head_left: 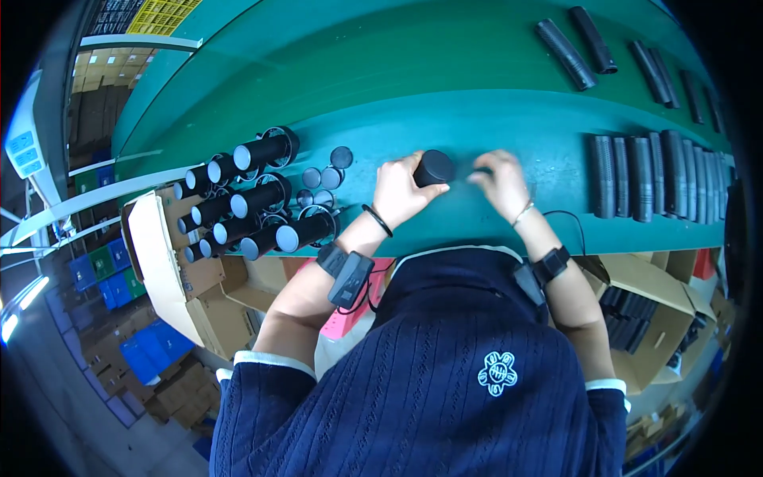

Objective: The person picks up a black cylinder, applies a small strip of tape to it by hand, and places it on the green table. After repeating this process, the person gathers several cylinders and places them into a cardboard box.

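Observation:
My left hand (400, 191) grips a short black cylinder (434, 167) that stands on the teal table surface (493, 127). My right hand (501, 181) rests on the table just right of it, with fingertips pinched on something small and dark that I cannot make out. Several small round grey caps (323, 176) lie left of my left hand.
A pile of black tubes with white ends (246, 203) lies at the table's left. Ribbed black sleeves (660, 175) stand in a row at the right, with more of them (604, 48) on the green conveyor behind. Open cardboard boxes (652, 310) sit below the table edge on both sides.

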`<action>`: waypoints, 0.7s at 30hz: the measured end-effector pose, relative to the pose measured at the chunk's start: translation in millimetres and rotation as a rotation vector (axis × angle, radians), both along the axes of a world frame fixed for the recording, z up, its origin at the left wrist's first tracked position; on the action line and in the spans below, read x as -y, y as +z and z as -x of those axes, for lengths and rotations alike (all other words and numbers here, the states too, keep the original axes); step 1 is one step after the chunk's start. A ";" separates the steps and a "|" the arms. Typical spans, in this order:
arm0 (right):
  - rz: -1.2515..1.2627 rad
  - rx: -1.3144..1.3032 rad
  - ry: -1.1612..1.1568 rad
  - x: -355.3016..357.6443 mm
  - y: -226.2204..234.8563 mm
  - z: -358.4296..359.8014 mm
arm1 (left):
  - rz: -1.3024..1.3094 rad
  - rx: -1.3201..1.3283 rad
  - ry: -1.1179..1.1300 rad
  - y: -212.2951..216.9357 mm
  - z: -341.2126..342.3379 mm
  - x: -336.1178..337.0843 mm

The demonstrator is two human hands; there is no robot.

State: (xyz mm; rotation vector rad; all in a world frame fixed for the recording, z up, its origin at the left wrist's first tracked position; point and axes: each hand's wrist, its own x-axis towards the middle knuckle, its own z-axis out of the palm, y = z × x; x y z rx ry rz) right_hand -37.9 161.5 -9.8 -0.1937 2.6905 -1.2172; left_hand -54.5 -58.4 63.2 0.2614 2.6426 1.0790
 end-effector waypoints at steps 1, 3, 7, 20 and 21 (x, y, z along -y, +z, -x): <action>-0.242 -0.176 -0.102 -10.3 -20.7 0.8 | 0.010 0.000 -0.009 -0.3 1.9 2.1; -0.337 -0.155 -0.155 -17.0 -36.8 1.0 | 0.111 -0.051 -0.063 -3.5 4.5 5.1; -0.325 -0.038 -0.181 -17.4 -44.6 4.4 | 0.193 -0.040 -0.116 -6.6 5.1 5.6; 0.347 0.473 0.096 21.0 -0.5 18.6 | 0.583 0.012 -0.292 -46.7 4.7 -17.9; 0.261 0.448 0.113 21.9 -0.7 19.8 | 0.604 0.014 -0.293 -49.8 4.1 -17.0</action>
